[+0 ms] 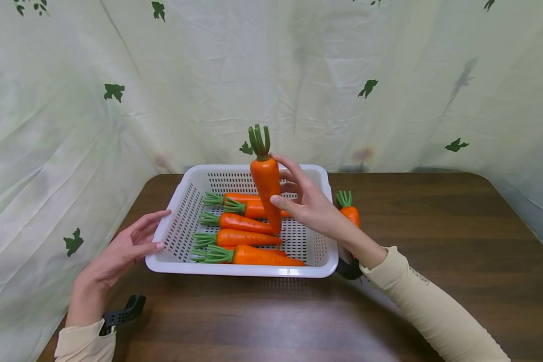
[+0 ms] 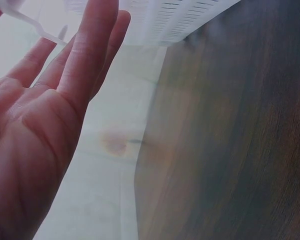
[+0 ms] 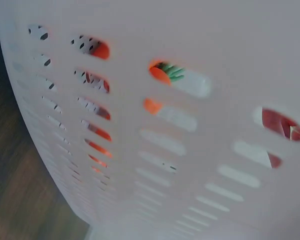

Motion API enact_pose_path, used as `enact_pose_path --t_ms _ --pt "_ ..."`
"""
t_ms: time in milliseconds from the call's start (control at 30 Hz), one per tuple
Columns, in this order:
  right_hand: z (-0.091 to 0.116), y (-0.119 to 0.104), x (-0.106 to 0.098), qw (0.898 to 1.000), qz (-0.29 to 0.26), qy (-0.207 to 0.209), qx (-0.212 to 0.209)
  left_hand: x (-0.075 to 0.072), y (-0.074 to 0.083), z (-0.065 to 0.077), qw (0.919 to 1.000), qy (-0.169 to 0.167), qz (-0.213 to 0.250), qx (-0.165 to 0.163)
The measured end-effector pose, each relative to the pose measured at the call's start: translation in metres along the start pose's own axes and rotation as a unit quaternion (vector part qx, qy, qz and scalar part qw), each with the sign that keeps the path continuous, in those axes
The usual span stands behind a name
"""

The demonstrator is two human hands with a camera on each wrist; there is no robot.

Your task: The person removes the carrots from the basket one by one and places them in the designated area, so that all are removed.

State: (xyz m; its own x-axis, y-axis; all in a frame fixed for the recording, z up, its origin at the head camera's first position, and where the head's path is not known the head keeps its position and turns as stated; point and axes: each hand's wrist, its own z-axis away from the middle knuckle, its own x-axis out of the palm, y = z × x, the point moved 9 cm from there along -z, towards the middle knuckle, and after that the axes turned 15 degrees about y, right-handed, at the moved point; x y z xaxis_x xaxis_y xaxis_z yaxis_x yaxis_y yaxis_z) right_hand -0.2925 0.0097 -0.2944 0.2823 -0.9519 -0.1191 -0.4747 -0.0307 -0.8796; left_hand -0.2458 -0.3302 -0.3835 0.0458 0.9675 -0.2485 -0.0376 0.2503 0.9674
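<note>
A white plastic basket (image 1: 262, 270) with slotted walls holds several orange carrots (image 1: 249, 237) with green stalks, most lying with stalks toward the left. My left hand (image 1: 117, 254) grips the basket's left rim, its thumb near the front and its fingers farther back along the edge. Over the basket, my right hand (image 1: 305, 201) pinches one carrot (image 1: 267, 183) between thumb and fingers, stalks up and tip down. The left wrist view shows the left palm (image 2: 30, 120) and fingers reaching up to the rim. Only the slotted basket wall (image 3: 115, 160) fills the right wrist view, with orange showing through.
Another carrot (image 1: 350, 215) lies on the dark wooden table (image 1: 443, 226) right of the basket, partly hidden behind my right forearm. A pale curtain (image 1: 253, 75) with green leaf prints hangs behind the table and along its left side.
</note>
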Motion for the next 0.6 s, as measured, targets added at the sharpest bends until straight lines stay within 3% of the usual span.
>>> enact_pose_path --t_ms 600 --pt "0.007 -0.028 -0.028 0.999 0.001 0.035 -0.026 0.0 0.0 0.0 1.0 -0.001 0.0 0.002"
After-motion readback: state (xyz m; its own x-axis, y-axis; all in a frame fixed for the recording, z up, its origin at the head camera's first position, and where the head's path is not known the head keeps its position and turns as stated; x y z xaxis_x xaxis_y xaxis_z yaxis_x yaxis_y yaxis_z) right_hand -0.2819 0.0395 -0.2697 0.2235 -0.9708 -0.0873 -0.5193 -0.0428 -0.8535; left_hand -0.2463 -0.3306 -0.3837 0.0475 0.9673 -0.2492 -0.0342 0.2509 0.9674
